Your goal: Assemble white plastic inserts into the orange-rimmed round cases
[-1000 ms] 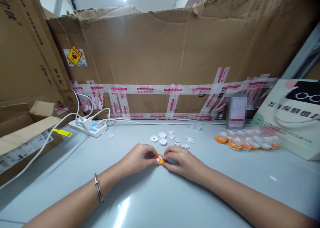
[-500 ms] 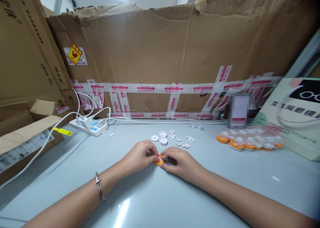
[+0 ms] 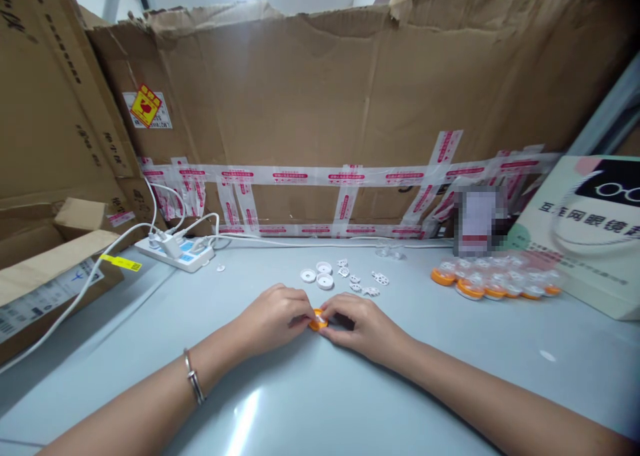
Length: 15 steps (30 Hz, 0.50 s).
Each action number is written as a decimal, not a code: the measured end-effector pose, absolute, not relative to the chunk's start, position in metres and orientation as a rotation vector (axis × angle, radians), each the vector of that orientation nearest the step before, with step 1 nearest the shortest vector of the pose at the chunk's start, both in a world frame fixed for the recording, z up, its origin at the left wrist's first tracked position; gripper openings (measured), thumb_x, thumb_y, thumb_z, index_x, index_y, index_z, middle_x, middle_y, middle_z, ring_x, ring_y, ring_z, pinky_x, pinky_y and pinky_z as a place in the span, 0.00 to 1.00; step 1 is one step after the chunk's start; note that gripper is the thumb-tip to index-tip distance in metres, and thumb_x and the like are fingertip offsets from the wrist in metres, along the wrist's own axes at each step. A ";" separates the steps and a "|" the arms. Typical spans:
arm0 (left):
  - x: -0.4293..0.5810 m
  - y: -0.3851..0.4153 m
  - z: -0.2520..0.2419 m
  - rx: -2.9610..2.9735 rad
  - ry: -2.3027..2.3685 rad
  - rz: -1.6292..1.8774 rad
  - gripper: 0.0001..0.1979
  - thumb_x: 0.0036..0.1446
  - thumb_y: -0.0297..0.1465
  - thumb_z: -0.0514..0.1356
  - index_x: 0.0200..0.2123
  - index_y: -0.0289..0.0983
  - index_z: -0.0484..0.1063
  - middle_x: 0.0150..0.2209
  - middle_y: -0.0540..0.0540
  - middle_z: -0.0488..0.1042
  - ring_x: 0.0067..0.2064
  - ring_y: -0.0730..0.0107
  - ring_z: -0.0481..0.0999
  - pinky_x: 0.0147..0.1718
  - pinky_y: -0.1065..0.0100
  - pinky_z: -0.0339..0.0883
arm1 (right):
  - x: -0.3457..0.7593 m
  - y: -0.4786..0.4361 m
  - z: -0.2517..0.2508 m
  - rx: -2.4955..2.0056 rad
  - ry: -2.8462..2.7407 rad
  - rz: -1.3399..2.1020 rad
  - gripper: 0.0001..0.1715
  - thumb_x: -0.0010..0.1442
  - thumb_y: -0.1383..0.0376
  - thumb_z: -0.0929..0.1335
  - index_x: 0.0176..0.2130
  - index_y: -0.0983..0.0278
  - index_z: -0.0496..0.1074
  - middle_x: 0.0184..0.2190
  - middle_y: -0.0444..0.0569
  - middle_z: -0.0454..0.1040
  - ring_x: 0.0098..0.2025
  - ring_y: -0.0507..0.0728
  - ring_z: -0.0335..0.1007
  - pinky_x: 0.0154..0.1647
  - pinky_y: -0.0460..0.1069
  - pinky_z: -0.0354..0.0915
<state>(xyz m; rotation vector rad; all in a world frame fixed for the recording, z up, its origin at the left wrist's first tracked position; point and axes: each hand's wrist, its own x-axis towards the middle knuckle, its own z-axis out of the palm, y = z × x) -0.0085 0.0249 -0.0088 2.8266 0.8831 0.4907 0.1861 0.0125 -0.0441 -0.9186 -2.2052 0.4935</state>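
Note:
In front of me a small orange round case [image 3: 318,321] with something whitish inside is held low over the tabletop. My right hand [image 3: 363,326] grips its right side between thumb and fingers. At its left edge are the closed fingertips of my left hand [image 3: 277,317], pinched against the rim; exactly what they press is partly hidden. Just beyond my hands lie three white round cups [image 3: 325,281]. To the right of these, several small white cut-out pieces [image 3: 371,291] are scattered flat.
Back right, several orange-and-clear round cases [image 3: 495,279] sit grouped beside a pale printed box [image 3: 590,236]. Clear caps [image 3: 390,251] lie near the back. A power strip [image 3: 175,251] with white cables and an open cardboard box [image 3: 55,283] are left. A large carton [image 3: 300,96] walls the back.
My left hand has rolled over and its fingers have drawn together at the case's left edge. My right hand keeps its grip. The view has shifted slightly.

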 end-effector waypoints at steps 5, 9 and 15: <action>-0.012 0.024 -0.008 2.823 0.885 0.465 0.07 0.54 0.24 0.57 0.33 0.37 0.74 0.32 0.48 0.76 0.34 0.71 0.74 0.36 0.69 0.61 | 0.186 0.012 -0.042 -0.924 -2.208 0.508 0.03 0.52 0.66 0.68 0.31 0.63 0.72 0.31 0.48 0.76 0.34 0.55 0.70 0.37 0.50 0.65; -0.012 0.024 -0.006 2.814 0.878 0.455 0.07 0.55 0.25 0.56 0.33 0.37 0.74 0.32 0.48 0.76 0.34 0.71 0.74 0.36 0.69 0.61 | 0.186 0.011 -0.040 -0.934 -2.209 0.520 0.03 0.52 0.67 0.68 0.31 0.63 0.72 0.30 0.48 0.76 0.34 0.55 0.70 0.36 0.50 0.65; -0.012 0.021 -0.002 2.857 0.920 0.391 0.07 0.53 0.26 0.58 0.34 0.40 0.76 0.34 0.48 0.76 0.35 0.69 0.74 0.37 0.67 0.60 | 0.186 0.011 -0.041 -0.940 -2.207 0.533 0.03 0.51 0.68 0.68 0.31 0.63 0.72 0.31 0.49 0.76 0.34 0.55 0.69 0.37 0.50 0.65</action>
